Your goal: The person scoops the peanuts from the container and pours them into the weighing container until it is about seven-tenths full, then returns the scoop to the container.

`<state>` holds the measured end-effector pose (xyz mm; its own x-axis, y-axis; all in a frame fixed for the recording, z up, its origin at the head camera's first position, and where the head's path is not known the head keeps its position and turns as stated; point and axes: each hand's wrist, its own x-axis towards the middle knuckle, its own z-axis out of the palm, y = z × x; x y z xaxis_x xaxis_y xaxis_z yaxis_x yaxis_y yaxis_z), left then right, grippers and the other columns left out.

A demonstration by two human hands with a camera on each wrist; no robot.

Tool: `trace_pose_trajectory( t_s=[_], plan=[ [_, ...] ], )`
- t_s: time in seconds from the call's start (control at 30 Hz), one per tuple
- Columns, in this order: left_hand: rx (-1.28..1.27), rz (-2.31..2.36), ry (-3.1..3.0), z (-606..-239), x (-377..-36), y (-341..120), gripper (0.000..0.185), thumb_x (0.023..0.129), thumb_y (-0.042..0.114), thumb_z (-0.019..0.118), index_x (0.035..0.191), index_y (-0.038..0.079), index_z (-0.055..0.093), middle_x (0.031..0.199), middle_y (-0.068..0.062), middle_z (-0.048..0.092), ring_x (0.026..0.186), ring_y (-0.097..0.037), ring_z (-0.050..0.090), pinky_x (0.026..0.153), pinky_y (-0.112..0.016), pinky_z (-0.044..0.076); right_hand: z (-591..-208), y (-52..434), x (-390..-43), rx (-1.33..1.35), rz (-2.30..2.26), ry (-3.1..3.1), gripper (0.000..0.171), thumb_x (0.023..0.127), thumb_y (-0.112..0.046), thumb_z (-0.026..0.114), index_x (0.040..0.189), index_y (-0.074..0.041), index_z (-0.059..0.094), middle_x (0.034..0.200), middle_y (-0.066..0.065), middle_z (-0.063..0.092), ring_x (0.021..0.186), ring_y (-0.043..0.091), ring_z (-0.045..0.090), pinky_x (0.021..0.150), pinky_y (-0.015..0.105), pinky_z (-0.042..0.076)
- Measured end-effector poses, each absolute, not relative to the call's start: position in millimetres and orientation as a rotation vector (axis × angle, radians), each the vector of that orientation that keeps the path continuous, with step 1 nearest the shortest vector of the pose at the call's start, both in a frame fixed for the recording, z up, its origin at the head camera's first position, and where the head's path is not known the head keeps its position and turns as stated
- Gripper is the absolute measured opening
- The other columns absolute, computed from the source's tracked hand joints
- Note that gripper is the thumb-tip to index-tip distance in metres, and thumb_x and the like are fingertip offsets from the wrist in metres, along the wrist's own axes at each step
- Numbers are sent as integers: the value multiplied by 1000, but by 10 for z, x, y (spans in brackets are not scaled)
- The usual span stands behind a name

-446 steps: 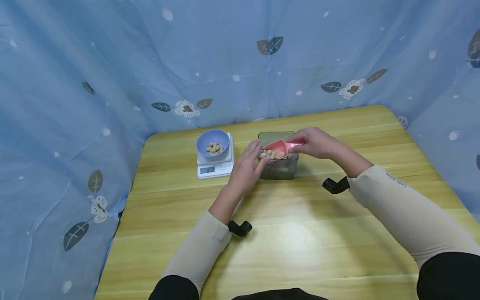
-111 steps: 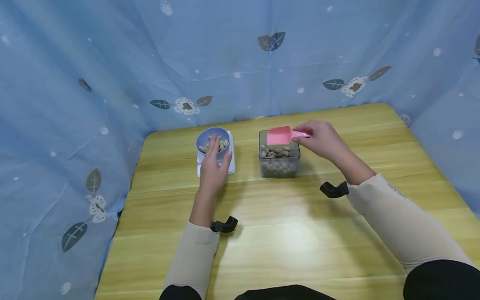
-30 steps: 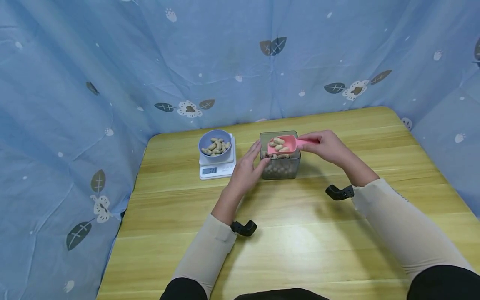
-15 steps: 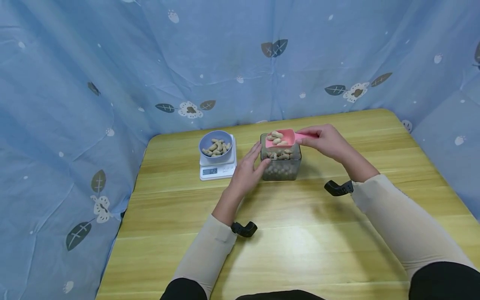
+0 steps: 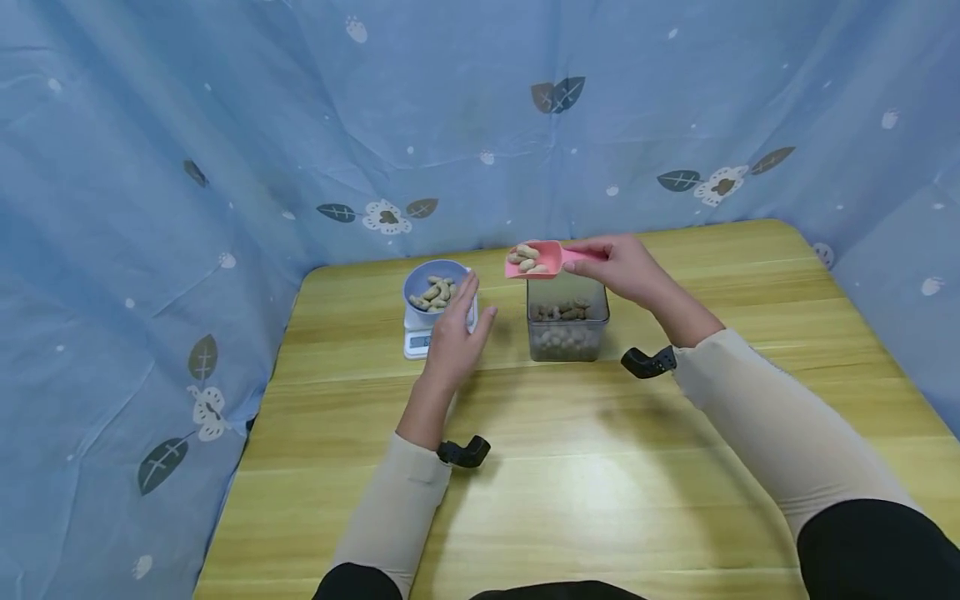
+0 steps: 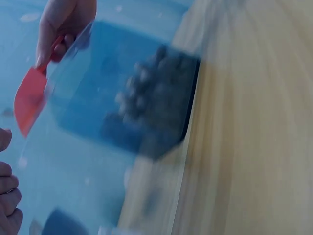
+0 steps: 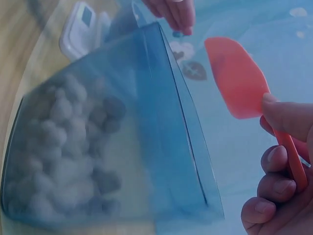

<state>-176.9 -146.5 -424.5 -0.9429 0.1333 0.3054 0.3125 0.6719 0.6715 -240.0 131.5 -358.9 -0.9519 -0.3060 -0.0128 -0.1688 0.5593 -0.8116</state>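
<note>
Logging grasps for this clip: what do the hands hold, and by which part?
The right hand grips the pink scoop by its handle. The left hand holds nothing.

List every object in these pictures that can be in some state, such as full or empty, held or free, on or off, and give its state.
Pink plastic scoop: loaded with peanuts, held level above the table.
Right hand: grips the scoop's handle.
Left hand: fingers relaxed, beside the bowl, holding nothing.
Clear plastic container: lidless, partly filled with peanuts.
Blue round bowl: holds some peanuts, sits on the scale.
White kitchen scale: display lit; reading illegible.
</note>
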Motion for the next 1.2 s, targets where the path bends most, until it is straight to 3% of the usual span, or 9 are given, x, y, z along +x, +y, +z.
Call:
trace_pose_trajectory(
  t_s=[0.1, 0.37, 0.73, 0.93, 1.07, 1.2],
  plan=[
    [-235, -1098, -2631, -4274, -1796, -1698, 62, 102, 37, 50, 154, 9, 31, 162, -8, 27, 150, -26, 25, 122, -46, 24, -3586, 1169, -2453, -452, -1352, 2623, 49, 92, -43, 67, 134, -18, 63, 129, 9, 64, 91, 22, 55, 71, 34, 46],
    [134, -1131, -2673, -4429, -1894, -2160, 69, 100, 36, 52, 157, 10, 22, 166, -1, 14, 152, -22, 16, 124, -43, 17, -3610, 806, -2564, -516, -1335, 2601, 49, 93, -39, 68, 135, -15, 62, 135, 10, 62, 117, 24, 59, 94, 43, 52],
    [197, -1213, -2692, -4542, -1942, -2266, 70, 99, 43, 52, 156, 10, 27, 164, -6, 21, 150, -27, 21, 124, -43, 18, -3670, 366, -2653, -531, -1326, 2555, 43, 93, -35, 68, 130, -14, 65, 125, 8, 67, 108, 21, 62, 92, 40, 54],
    [212, -1237, -2694, -4534, -1946, -2249, 70, 99, 42, 53, 156, 12, 26, 164, -4, 21, 150, -26, 21, 124, -42, 18, -3698, 190, -2686, -567, -1185, 2633, 39, 95, -30, 66, 130, -15, 66, 126, 9, 67, 96, 22, 60, 82, 38, 52],
    [222, -1233, -2687, -4542, -1940, -2249, 70, 99, 42, 54, 156, 11, 27, 164, -5, 22, 150, -26, 22, 124, -42, 19, -3687, 73, -2668, -681, -1038, 2731, 35, 97, -23, 63, 131, -12, 65, 125, 10, 68, 90, 24, 59, 80, 39, 49],
    [220, -1218, -2686, -4547, -1937, -2275, 70, 99, 42, 53, 156, 10, 27, 163, -6, 23, 150, -26, 23, 124, -42, 19, -3659, -42, -2598, -930, -828, 2884, 31, 96, -18, 64, 125, -10, 69, 110, 13, 70, 91, 27, 62, 81, 42, 51]
  ],
)
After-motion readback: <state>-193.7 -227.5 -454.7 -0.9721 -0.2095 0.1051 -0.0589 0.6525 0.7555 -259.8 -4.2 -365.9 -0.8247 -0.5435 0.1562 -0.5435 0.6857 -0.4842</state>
